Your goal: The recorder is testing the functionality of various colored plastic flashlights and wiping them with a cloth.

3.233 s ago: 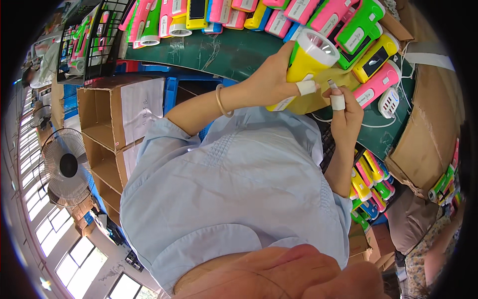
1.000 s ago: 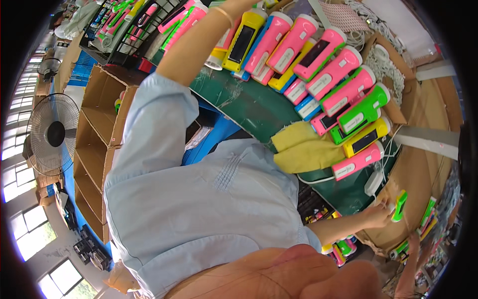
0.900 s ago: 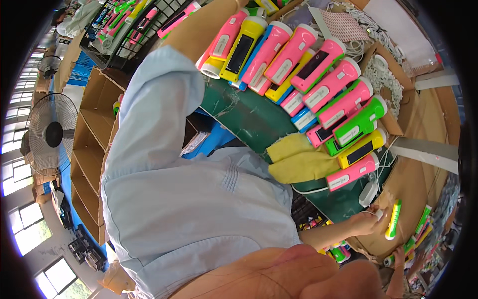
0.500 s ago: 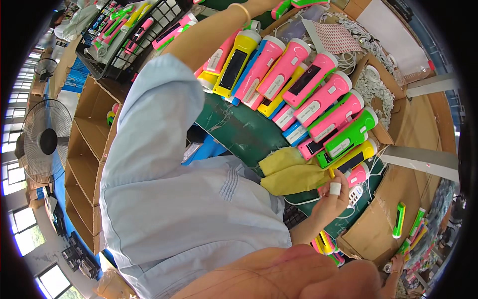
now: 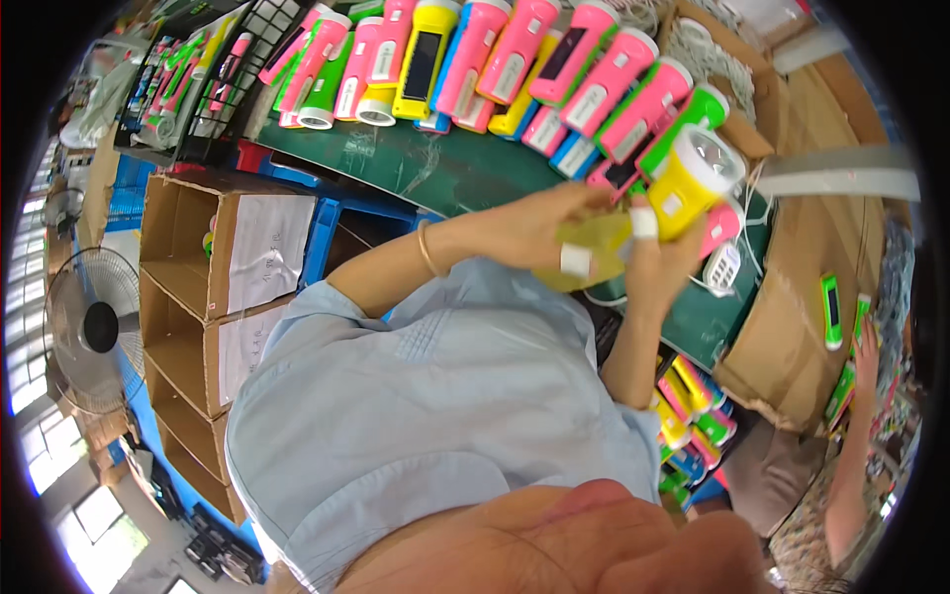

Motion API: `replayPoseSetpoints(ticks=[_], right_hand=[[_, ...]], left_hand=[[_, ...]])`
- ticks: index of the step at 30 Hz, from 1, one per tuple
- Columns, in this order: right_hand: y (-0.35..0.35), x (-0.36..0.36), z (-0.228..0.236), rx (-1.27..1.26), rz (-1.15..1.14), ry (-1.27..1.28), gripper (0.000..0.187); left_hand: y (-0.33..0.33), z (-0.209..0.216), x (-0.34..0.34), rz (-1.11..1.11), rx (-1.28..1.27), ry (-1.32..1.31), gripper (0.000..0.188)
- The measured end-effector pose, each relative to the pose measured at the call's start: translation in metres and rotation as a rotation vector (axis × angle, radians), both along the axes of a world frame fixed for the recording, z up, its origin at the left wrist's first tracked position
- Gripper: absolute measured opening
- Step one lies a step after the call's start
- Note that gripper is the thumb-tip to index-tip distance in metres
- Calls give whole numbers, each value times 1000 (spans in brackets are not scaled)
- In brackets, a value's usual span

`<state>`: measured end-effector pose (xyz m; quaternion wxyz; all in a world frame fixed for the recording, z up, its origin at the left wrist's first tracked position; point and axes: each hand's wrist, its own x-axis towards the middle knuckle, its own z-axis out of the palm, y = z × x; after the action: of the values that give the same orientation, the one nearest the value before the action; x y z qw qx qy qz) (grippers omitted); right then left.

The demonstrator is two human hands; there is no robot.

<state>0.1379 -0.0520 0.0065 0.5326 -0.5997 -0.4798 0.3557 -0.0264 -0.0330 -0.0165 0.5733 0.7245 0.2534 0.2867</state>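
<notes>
My right hand [image 5: 661,259], white tape round one finger, grips a yellow flashlight [image 5: 681,186] whose wide lens end points up and away from me. A yellow cloth [image 5: 606,238] is bunched in my left hand [image 5: 539,226], close against the flashlight's lower end. The left wrist wears a bangle. Motion blurs both hands, and the cloth partly hides the left fingers. Just beyond them a long row of pink, green, yellow and blue flashlights [image 5: 604,94] lies stacked on the green table [image 5: 465,178].
A black crate [image 5: 183,129] holds more flashlights at far left. Cardboard compartments [image 5: 223,257] stand left of me. A white multi-socket block [image 5: 722,267] with cords lies at right. Flashlights fill a box [image 5: 693,411] below the table edge. A co-worker's hand [image 5: 866,351] touches a green flashlight at right.
My left hand has come back from the far end of the row to the cloth. My right hand has lifted the yellow flashlight off the row's near end. The view has shifted.
</notes>
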Motion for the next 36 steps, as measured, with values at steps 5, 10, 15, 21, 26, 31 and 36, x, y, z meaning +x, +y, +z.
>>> replayPoseSetpoints(ticks=[5,10,15,21,26,31,36], right_hand=[[-25,-10,-44,438,372,-282,62],[-24,17,-51,253,281,-248,51],[-30,35,-75,184,160,-175,29],[-35,27,-73,98,82,-71,17],[-42,27,-73,1,103,-104,15],[-30,27,-50,-16,41,155,28],[-4,48,-33,-32,95,576,18]], left_hand=[[7,16,15,162,431,-230,64],[0,12,8,235,301,-72,58],[-2,9,20,192,-501,-247,52],[24,29,31,127,-1116,-632,26],[37,25,32,141,-1150,-614,24],[58,23,36,185,-759,-449,33],[104,59,28,479,225,387,42]])
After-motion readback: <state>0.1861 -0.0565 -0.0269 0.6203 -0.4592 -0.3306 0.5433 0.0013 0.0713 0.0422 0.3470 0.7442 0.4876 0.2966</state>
